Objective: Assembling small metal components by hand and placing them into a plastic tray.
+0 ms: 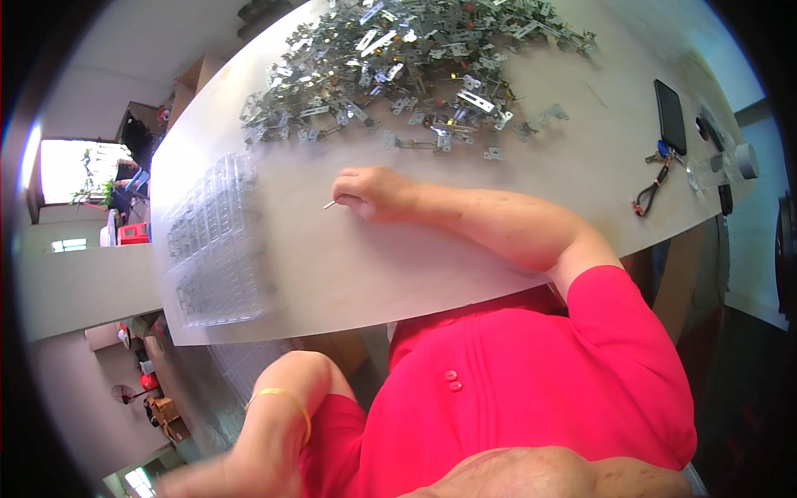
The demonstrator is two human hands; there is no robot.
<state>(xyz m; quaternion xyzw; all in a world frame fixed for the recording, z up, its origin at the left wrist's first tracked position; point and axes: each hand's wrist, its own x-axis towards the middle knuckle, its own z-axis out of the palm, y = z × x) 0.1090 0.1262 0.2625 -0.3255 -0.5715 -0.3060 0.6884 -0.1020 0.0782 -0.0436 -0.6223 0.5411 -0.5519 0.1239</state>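
Note:
My right hand (369, 194) rests over the middle of the table, fingers closed in a pinch. A thin, light-coloured stick (330, 204) pokes out of the pinch toward the left; its exact kind is not clear. My left arm is bent, with a yellow bracelet (286, 393) round it. Down at the lower left edge my left hand (224, 479) is smeared and partly cut off, so its fingers do not show. Left of my right hand lies a clear plastic tray (217, 241) with rows of pockets, some holding small grey parts. Beyond the hand spreads a heap of small metal brackets (415, 66).
On the right of the table (498, 241) are a black phone (669, 116), keys with a dark strap (650, 189) and a clear bottle with a white cap (746, 161). A few loose brackets (544, 119) lie at the heap's near edge. A red stool (133, 233) stands far left.

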